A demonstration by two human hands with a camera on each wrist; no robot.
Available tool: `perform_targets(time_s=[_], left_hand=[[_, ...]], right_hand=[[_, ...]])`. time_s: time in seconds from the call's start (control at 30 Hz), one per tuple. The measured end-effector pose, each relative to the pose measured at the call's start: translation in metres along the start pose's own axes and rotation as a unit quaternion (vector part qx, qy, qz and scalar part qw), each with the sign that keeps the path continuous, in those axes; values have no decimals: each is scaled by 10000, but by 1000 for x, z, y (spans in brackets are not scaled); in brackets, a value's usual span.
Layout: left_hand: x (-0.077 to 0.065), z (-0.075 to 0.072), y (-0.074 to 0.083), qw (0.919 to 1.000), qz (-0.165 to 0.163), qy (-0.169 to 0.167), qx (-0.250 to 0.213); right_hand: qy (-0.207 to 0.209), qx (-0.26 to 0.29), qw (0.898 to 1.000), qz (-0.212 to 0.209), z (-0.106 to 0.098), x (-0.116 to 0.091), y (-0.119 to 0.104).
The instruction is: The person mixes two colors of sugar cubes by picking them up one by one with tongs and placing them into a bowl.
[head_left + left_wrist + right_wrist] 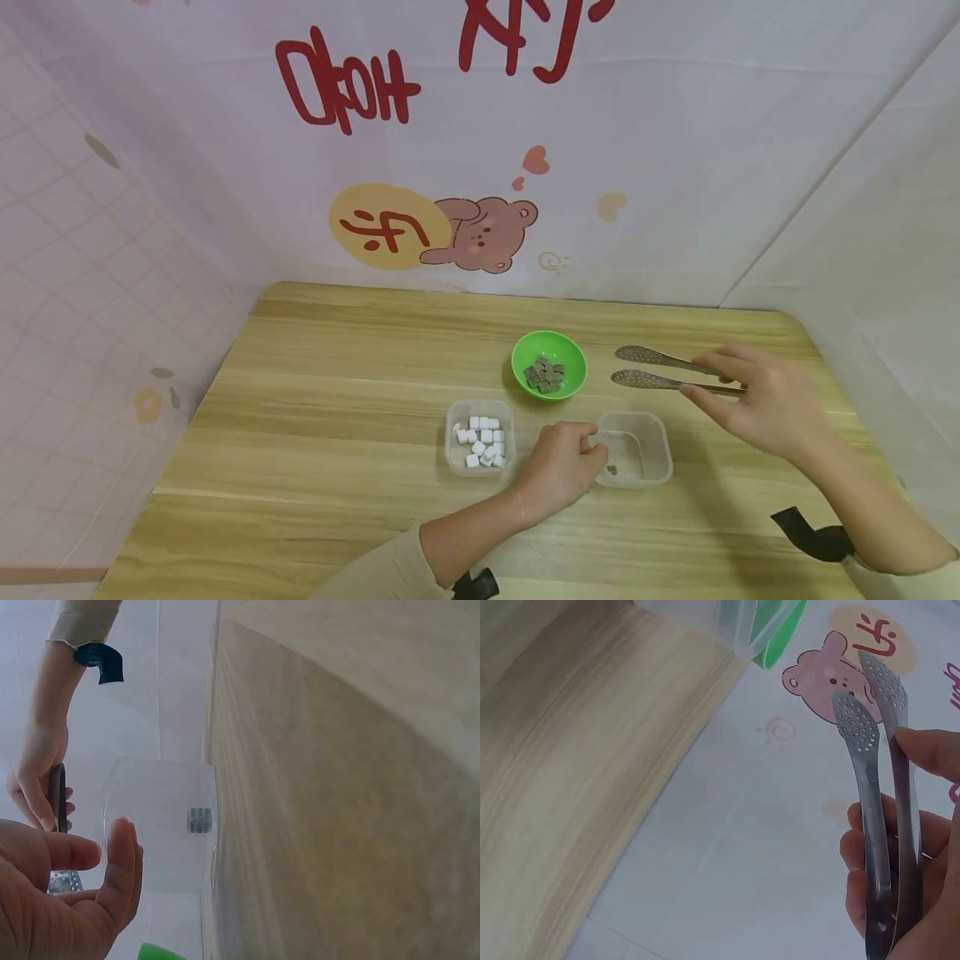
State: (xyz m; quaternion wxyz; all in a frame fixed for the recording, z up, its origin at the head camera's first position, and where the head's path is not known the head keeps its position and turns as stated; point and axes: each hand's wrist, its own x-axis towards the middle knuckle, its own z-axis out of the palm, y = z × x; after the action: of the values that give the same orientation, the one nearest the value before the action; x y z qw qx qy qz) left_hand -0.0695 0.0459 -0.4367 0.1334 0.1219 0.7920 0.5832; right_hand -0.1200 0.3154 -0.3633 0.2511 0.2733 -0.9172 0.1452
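Note:
My left hand (558, 471) pinches the near-left rim of a clear plastic container (656, 442), thumb above the rim and fingers outside the wall. Inside lies one small grey-brown piece (612, 470), seen as a cube (199, 820) through the wall in the left wrist view. Raised to the right of the container, my right hand (772, 400) holds metal tongs (877, 795) with perforated tips. Their tips stand apart with nothing between them and point left, towards a green bowl (576, 367) holding several grey-brown cubes (545, 375).
Left of my left hand stands another clear container (454, 454) with several white cubes (486, 436). Everything rests on a wood-grain table (337, 375). A printed white cloth (660, 100) hangs behind the table's far edge, with cloth along both sides.

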Motion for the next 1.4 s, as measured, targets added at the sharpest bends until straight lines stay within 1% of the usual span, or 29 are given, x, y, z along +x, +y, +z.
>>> perform_targets(time_s=[0.23,0.37,0.53,0.73,0.93,1.17,1.4], left_hand=[[0,0,-2,10000,-21,-39,16],[1,0,-3,10000,28,-52,19],[2,-1,-3,10000,29,-82,-9],[2,-2,-2,9999,79,-71,68],[2,-1,-2,9999,81,-61,89],[2,0,-4,9999,96,-69,83],[2,0,-3,10000,22,-66,8]], right_hand=[[100,-62,9985,-540,-9,-9,-1],[23,-182,9963,-844,-12,-13,-4],[-448,-215,9930,-1069,-15,-17,-6],[-966,-194,9874,-1235,-8,-21,-11],[-1181,-184,9820,-1463,3,-25,-16],[-1413,-157,9763,-1634,10,-23,-23],[-1814,-242,9640,-1927,15,-16,-29]])
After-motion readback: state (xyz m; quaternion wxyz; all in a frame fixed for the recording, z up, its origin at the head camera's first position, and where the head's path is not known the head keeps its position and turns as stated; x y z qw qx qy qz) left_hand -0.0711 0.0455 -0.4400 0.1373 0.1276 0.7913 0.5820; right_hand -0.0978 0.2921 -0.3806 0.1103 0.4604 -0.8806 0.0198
